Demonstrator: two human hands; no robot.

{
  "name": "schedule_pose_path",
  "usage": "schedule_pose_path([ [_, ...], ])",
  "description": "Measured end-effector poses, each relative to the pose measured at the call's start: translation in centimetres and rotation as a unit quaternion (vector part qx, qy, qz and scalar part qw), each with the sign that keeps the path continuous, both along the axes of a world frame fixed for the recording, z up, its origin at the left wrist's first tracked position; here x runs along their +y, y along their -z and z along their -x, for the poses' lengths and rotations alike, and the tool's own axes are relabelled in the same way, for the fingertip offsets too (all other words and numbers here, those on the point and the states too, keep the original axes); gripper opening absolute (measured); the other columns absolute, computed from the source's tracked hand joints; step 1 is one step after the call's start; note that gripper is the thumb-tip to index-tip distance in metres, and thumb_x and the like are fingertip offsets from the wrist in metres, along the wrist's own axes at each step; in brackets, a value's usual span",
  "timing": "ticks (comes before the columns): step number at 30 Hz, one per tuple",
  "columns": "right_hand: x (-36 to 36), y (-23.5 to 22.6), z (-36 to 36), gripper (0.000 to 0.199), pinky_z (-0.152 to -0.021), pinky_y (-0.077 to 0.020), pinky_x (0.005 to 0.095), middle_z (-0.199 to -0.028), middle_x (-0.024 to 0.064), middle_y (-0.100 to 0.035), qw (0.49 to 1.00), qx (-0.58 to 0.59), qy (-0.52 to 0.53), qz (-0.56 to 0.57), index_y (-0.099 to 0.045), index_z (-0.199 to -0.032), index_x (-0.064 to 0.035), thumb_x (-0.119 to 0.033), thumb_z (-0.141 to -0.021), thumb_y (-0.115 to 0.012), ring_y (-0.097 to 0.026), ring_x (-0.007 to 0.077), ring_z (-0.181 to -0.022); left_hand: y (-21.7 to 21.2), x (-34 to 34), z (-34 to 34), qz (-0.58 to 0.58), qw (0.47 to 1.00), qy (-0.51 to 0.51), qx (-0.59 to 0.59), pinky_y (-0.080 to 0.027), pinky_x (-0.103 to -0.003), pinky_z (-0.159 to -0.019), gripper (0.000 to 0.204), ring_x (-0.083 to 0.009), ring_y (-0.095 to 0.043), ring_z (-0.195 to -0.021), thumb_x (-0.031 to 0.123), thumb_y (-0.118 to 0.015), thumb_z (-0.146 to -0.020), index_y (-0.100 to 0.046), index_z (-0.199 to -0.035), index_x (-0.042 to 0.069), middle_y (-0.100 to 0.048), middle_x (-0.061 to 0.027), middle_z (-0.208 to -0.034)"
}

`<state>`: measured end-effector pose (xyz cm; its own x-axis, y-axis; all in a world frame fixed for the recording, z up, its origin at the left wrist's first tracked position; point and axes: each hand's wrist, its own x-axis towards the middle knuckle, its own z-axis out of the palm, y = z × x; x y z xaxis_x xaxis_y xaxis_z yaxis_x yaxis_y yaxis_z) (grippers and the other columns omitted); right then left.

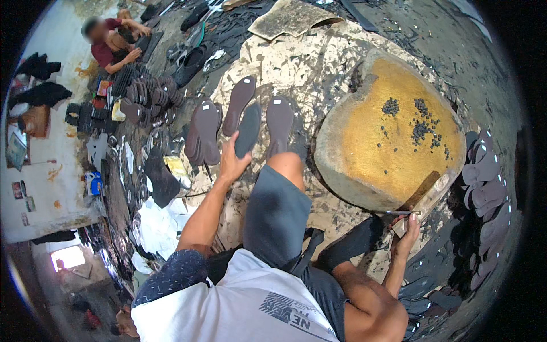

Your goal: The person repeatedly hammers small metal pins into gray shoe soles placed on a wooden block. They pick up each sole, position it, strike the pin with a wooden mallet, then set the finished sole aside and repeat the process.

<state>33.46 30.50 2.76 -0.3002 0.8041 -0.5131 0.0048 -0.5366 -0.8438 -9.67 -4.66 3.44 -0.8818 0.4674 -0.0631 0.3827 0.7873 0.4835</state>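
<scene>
My left hand (233, 162) is closed on the lower end of a dark grey shoe sole (248, 130). Next to it, a brown sole (239, 102) with a small white sticker lies on the ground. A stack of similar brown soles (205, 122) is to the left, and another brown sole (280, 122) lies to the right. At the near edge of the stump, my right hand (404, 236) grips a thin metal rod-like tool (393, 212). A pale flat wooden bar (436, 194) reaches up from that hand; whether the hand holds it too is unclear.
A large yellow-topped block (416, 85) carries small black cut pieces (421, 128). More soles (487, 182) line the far right. Piled soles (151, 97) and scraps lie at left, by a white plastic bag (162, 228). Another person (117, 40) sits at the upper left.
</scene>
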Motion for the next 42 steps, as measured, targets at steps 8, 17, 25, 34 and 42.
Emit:
schedule_pose_path([
  [8,-0.5,-1.4,1.7,0.035,-0.061,-0.0532,0.0335,-0.084,0.0065,-0.063,0.999,0.031,-0.001,0.011,-0.052,-0.125,-0.0053,-0.032,-0.103,-0.057,-0.063,0.0181,-0.07,1.9,-2.6,9.6,0.025,0.965,-0.084,-0.246,-0.045,-0.036,-0.101,0.064,-0.0274,-0.061,-0.116,0.032,-0.069,-0.083,-0.055,-0.133,-0.006,-0.064,-0.0236,-0.125],
  [17,-0.5,-0.9,2.1,0.034,-0.064,-0.0527,0.0312,-0.086,0.007,-0.064,0.999,0.031,-0.011,0.019,-0.054,-0.127,-0.0051,-0.029,-0.103,-0.056,-0.063,0.0169,-0.072,6.6,-4.0,4.0,0.025,0.986,-0.144,0.084,-0.033,-0.053,-0.117,0.112,-0.0506,-0.034,-0.143,0.046,-0.079,-0.082,-0.011,-0.163,0.011,-0.025,-0.0366,-0.158],
  [25,0.4,0.6,-0.4,0.03,-0.061,-0.0533,0.0313,-0.084,0.006,-0.064,1.0,0.025,0.01,0.012,-0.053,-0.119,-0.0078,-0.029,-0.099,-0.062,-0.064,0.0171,-0.069,0.7,0.1,4.2,0.111,0.992,-0.062,0.027,-0.04,-0.049,-0.112,0.098,-0.0435,-0.049,-0.133,0.023,-0.081,-0.077,-0.027,-0.159,0.009,-0.047,-0.0287,-0.147],
  [34,2.4,-0.4,-1.3,0.033,-0.085,-0.0505,0.0288,-0.107,0.0057,-0.066,0.997,0.056,0.046,-0.033,-0.057,-0.122,-0.0005,-0.025,-0.1,-0.062,-0.062,0.0129,-0.094,-8.2,29.7,-2.2,-0.117,0.928,0.349,0.05,-0.04,-0.046,-0.113,0.083,-0.0391,-0.049,-0.128,0.017,-0.081,-0.071,-0.05,-0.148,0.017,-0.054,-0.0209,-0.133],
  [42,1.5,-4.4,-0.1,0.029,-0.063,-0.0548,0.0292,-0.086,0.0065,-0.064,0.993,0.096,0.056,-0.044,-0.055,-0.113,-0.0028,-0.028,-0.1,-0.061,-0.065,0.0147,-0.07,-3.9,35.2,-4.4,-0.086,0.858,0.495,0.109,-0.045,-0.049,-0.104,0.067,-0.0367,-0.053,-0.117,0.021,-0.081,-0.077,-0.058,-0.14,0.024,-0.057,-0.0196,-0.127],
])
